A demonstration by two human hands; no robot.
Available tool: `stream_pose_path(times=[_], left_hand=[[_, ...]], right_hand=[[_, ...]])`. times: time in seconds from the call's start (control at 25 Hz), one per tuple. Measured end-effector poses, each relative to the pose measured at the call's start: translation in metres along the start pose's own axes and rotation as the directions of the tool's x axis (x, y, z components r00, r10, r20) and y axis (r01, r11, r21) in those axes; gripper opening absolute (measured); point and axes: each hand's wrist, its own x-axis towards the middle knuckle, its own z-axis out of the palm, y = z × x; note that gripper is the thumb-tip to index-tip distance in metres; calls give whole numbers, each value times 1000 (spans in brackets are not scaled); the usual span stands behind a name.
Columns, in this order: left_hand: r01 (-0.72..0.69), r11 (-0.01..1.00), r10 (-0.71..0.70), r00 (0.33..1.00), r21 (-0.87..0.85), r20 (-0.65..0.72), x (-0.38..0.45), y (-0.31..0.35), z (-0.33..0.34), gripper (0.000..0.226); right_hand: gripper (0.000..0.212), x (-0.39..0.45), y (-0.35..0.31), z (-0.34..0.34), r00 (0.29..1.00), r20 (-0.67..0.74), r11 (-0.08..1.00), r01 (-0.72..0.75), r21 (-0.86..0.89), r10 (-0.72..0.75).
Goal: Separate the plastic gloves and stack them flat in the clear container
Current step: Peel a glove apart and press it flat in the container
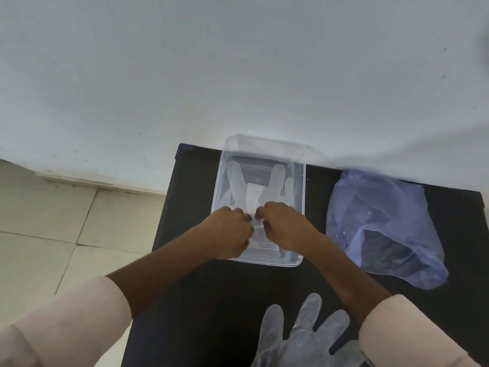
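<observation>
A clear plastic container (298,186) stands on the black table against the wall. Inside it lies a translucent plastic glove (251,189), fingers pointing toward the wall. My left hand (230,229) and my right hand (283,223) are both over the container's near half, fingers curled and pinching the glove's cuff end between them. More translucent gloves (304,337) lie spread on the table near its front edge, below my right forearm.
A crumpled bluish plastic bag (383,226) lies on the black table (190,207) to the right of the container. The white wall rises directly behind the table. Beige tiled floor (53,229) shows on the left past the table's edge.
</observation>
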Motion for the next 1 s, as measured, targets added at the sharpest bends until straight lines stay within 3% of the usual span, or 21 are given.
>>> stream_pose_path(times=[0.2,0.52,0.6,0.72,1.0], left_hand=[[93,991,-86,993,-96,78,8,7,5,32],[91,992,-86,995,-90,53,8,4,13,35],[96,991,-91,995,-90,51,7,5,13,35],[97,991,-93,994,-95,52,7,5,13,35],[100,990,-97,995,-103,28,7,3,14,35]], right_hand=[[27,22,-2,9,997,70,991,-44,126,36],[61,31,11,12,941,-326,966,-7,259,94],[49,32,12,15,904,-393,944,-35,327,170],[25,36,6,13,910,-356,938,-89,336,214],[22,73,4,-1,941,-300,967,-84,240,156]])
